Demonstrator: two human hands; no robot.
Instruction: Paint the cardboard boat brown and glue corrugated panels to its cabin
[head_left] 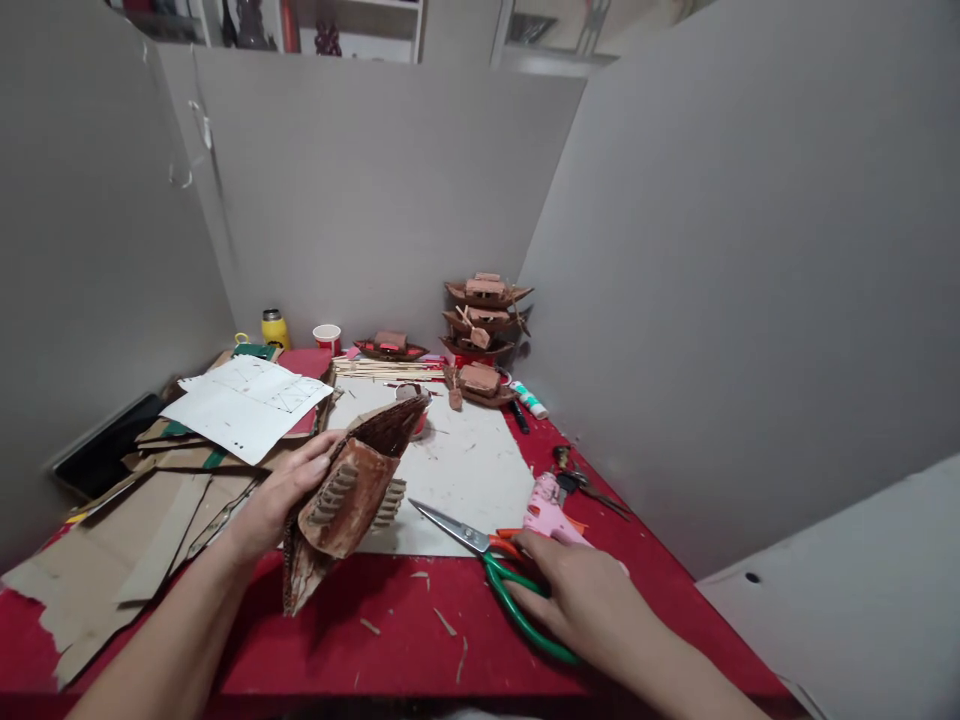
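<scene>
A brown cardboard model boat is tilted up in my left hand, whose fingers are closed around its left side. The boat has a curved roof and rows of ridged corrugated strips at both sides. My right hand has its fingers around the handles of a pair of scissors with one green and one orange loop. The scissor blades are together and point up-left, toward the boat but apart from it. Just beyond my right hand lies a pink glue gun, partly covered by the hand.
Finished model boats are stacked at the back right, with another boat to their left. Cardboard sheets and a drawn pattern cover the left side. Thin sticks, a cup and a yellow bottle stand behind. Grey partitions enclose the red table.
</scene>
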